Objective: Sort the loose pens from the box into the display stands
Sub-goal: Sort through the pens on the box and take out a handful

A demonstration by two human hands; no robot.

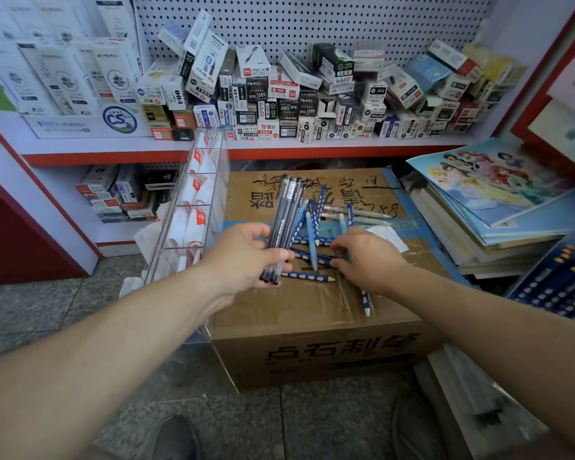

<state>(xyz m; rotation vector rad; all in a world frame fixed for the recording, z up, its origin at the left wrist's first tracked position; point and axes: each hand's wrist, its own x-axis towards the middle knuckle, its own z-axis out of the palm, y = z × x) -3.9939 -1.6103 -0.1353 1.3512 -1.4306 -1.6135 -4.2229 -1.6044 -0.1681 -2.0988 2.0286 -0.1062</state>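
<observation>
Our left hand clutches 1 bundle of black pens; our right hand curls over blue pens scattered on the box, grasp unclear. The display stand shows no pens, so we reckon most sorting remains.

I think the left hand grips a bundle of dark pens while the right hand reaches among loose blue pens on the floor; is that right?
Not quite: the head view shows the loose blue pens lying on the cardboard box, not the floor. The left hand grips the bundle of dark pens, and the right hand reaches among the blue ones.
</observation>
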